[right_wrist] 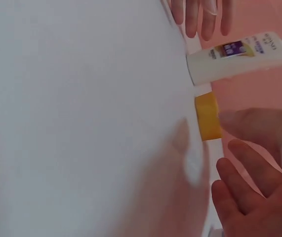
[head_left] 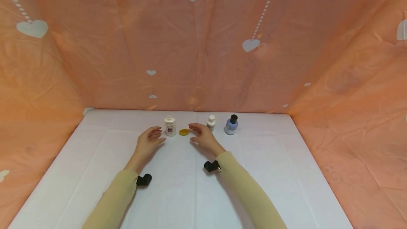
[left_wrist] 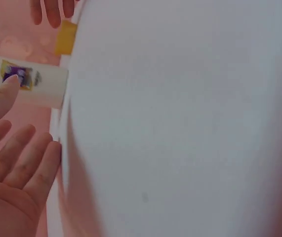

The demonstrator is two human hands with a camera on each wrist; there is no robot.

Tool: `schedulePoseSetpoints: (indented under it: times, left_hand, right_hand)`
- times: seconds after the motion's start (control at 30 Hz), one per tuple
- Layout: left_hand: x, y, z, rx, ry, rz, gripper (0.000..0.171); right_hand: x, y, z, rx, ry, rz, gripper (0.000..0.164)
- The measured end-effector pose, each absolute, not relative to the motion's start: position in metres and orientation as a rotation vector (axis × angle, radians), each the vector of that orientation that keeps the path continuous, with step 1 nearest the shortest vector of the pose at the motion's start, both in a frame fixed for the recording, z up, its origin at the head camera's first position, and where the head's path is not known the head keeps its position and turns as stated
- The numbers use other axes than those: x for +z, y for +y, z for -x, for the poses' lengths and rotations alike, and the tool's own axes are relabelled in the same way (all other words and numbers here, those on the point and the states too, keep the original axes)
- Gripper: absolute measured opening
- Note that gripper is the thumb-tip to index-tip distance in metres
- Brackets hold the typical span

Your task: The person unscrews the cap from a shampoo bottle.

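White bottle (head_left: 170, 128), marked with a purple patch, is seen in the head view standing upright near the far edge of the tabletop (head_left: 194, 190), somewhat left of that edge's middle. Just beside it, toward the right, a low yellow round piece (head_left: 184, 132) is set. The bottle is flanked on its left by the left hand (head_left: 150, 139), whose grip is spread, thumb parted from fingers. The yellow round piece is flanked on its right by the right hand (head_left: 204, 138), its grip likewise spread. A small white bottle (head_left: 211, 124) is partly covered by that hand, and nearer the far right corner a dark-topped lilac bottle (head_left: 231, 127) is placed upright. The forearms are covered by beige sleeves (head_left: 251, 186), and the far edge is backed by an orange curtain (head_left: 203, 63) printed with pale hearts

In the left wrist view, the purple patch is partly hidden by the left thumb; whether the bottle is touched cannot be told. The left fingers are extended, apart from the thumb

In the right wrist view, the yellow round piece is seen between the white bottle and the right thumb, whose tip is shown close against it; contact cannot be told. The right fingers are held apart from the thumb
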State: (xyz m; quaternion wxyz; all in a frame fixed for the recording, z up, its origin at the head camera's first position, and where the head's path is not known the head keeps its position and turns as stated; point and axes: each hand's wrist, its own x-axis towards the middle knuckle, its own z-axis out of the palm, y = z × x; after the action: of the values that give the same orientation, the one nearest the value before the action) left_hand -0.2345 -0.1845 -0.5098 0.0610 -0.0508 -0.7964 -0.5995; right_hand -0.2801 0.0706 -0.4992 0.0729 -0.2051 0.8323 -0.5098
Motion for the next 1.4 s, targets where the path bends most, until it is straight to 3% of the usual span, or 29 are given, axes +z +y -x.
schedulePoseSetpoints:
  times: [0.27, 0.47, 0.8, 1.4]
  left_hand:
    - [-0.5, -0.178, 0.216, -1.897, -2.38, 0.234, 0.051]
    - [-0.497, -0.169, 0.204, -1.948, -2.36, 0.306, 0.055]
    - [-0.497, -0.146, 0.194, -1.977, -2.371, 0.373, 0.059]
    - [-0.499, -0.098, 0.22, -2.062, -2.295, 0.414, 0.054]
  right_hand:
    - [-0.488, 0.085, 0.266, -1.487, 2.492, 0.751, 0.057]
    - [-0.455, 0.102, 0.237, -1.629, 2.362, 0.868, 0.055]
    - [-0.44, 0.137, 0.217, -1.686, 2.395, 0.822, 0.055]
    - [-0.441, 0.171, 0.212, -1.765, 2.465, 0.667, 0.052]
